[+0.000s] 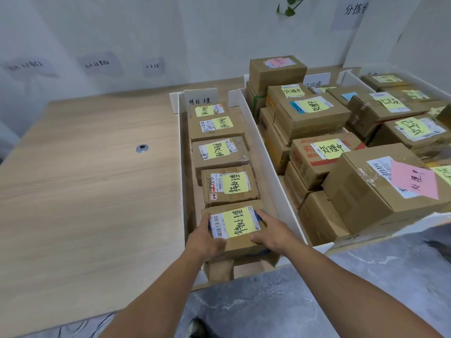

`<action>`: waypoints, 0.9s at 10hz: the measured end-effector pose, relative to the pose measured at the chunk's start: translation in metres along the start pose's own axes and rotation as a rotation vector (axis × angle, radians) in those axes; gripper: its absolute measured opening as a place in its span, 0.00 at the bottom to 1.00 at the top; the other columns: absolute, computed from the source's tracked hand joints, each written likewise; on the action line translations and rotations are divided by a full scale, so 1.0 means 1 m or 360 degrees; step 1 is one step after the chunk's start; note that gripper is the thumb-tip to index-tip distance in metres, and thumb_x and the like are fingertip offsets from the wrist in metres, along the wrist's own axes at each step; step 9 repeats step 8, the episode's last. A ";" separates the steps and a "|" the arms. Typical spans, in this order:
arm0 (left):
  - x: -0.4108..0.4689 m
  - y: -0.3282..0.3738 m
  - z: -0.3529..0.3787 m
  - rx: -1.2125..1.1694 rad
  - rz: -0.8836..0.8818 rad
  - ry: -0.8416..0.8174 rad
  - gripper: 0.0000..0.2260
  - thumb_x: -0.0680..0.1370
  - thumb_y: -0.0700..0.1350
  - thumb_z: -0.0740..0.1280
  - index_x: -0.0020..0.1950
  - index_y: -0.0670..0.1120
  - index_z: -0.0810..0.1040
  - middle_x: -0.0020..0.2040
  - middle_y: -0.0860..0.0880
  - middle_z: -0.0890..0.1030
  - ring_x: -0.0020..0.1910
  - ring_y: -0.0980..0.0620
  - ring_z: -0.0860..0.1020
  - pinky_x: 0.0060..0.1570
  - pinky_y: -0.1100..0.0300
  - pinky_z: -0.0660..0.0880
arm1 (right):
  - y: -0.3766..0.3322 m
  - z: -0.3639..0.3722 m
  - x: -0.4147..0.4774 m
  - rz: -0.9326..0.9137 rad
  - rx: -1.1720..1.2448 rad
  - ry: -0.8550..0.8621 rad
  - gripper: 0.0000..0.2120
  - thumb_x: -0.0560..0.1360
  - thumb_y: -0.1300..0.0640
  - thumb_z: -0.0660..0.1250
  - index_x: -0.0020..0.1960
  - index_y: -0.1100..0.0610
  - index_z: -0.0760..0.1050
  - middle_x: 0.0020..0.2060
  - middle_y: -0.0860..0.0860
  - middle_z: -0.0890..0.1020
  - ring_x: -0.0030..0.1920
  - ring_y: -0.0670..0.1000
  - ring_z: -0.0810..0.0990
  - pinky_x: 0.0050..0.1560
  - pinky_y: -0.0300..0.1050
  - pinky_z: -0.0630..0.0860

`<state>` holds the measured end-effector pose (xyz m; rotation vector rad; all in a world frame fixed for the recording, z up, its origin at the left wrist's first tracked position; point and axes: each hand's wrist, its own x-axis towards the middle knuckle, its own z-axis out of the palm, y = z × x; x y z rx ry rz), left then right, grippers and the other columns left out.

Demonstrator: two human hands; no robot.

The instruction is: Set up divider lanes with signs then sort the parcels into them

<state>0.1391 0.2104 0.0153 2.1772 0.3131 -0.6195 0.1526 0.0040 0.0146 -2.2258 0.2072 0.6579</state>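
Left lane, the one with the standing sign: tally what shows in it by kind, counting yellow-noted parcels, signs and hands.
Yellow-noted parcels: 5
Standing sign: 1
Hands: 2, left hand and right hand, both holding the nearest parcel
Total: 8

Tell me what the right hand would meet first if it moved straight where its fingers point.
Probably the next parcel, lying just beyond the nearest parcel that the right hand holds; how their heights compare is hard to judge.
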 end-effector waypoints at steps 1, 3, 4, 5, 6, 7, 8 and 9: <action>0.003 -0.002 0.003 0.0018 -0.0011 0.0014 0.43 0.77 0.41 0.73 0.82 0.55 0.48 0.68 0.50 0.75 0.56 0.53 0.77 0.52 0.57 0.81 | 0.002 0.002 0.004 0.0001 -0.0020 0.0005 0.42 0.76 0.56 0.73 0.81 0.43 0.53 0.67 0.50 0.77 0.57 0.50 0.76 0.60 0.48 0.80; 0.004 -0.005 0.008 0.0015 -0.0004 0.0077 0.42 0.77 0.40 0.73 0.81 0.55 0.50 0.68 0.50 0.75 0.62 0.49 0.78 0.53 0.56 0.82 | 0.006 0.005 0.005 -0.0010 -0.0026 0.0037 0.42 0.75 0.56 0.74 0.81 0.43 0.54 0.66 0.50 0.77 0.55 0.49 0.76 0.60 0.48 0.79; 0.003 -0.005 0.008 -0.0018 -0.0019 0.0085 0.43 0.76 0.40 0.74 0.81 0.55 0.50 0.68 0.50 0.75 0.63 0.49 0.78 0.54 0.54 0.82 | 0.007 0.006 0.006 -0.0018 -0.0025 0.0040 0.42 0.75 0.56 0.74 0.81 0.42 0.53 0.65 0.50 0.78 0.54 0.49 0.76 0.60 0.48 0.80; 0.000 -0.003 0.008 -0.0065 -0.0009 0.0122 0.40 0.76 0.41 0.75 0.80 0.55 0.55 0.68 0.50 0.75 0.64 0.48 0.77 0.57 0.52 0.81 | 0.008 0.005 0.006 -0.0052 -0.0030 0.0037 0.41 0.76 0.55 0.74 0.81 0.42 0.53 0.66 0.51 0.77 0.55 0.49 0.76 0.60 0.46 0.79; -0.006 0.004 0.008 -0.0186 0.0099 0.0267 0.34 0.76 0.41 0.75 0.76 0.56 0.62 0.71 0.53 0.73 0.68 0.48 0.75 0.62 0.50 0.78 | 0.004 0.002 0.002 -0.0153 -0.0024 0.0119 0.35 0.77 0.54 0.72 0.79 0.43 0.59 0.66 0.51 0.76 0.55 0.48 0.75 0.59 0.45 0.76; -0.017 0.008 0.003 -0.0362 0.0185 0.0366 0.32 0.77 0.40 0.73 0.75 0.60 0.63 0.69 0.57 0.71 0.68 0.48 0.75 0.61 0.51 0.77 | 0.000 -0.001 -0.004 -0.0189 0.0014 0.0216 0.31 0.78 0.52 0.71 0.77 0.44 0.62 0.68 0.51 0.74 0.60 0.52 0.76 0.62 0.48 0.74; -0.023 0.011 -0.007 -0.0413 0.0289 0.0440 0.27 0.79 0.45 0.72 0.74 0.59 0.66 0.74 0.52 0.73 0.66 0.47 0.78 0.55 0.51 0.81 | -0.008 -0.004 -0.009 -0.0253 0.0059 0.0294 0.30 0.79 0.52 0.70 0.78 0.46 0.62 0.69 0.52 0.73 0.65 0.54 0.76 0.64 0.51 0.75; -0.023 0.011 -0.007 -0.0413 0.0289 0.0440 0.27 0.79 0.45 0.72 0.74 0.59 0.66 0.74 0.52 0.73 0.66 0.47 0.78 0.55 0.51 0.81 | -0.008 -0.004 -0.009 -0.0253 0.0059 0.0294 0.30 0.79 0.52 0.70 0.78 0.46 0.62 0.69 0.52 0.73 0.65 0.54 0.76 0.64 0.51 0.75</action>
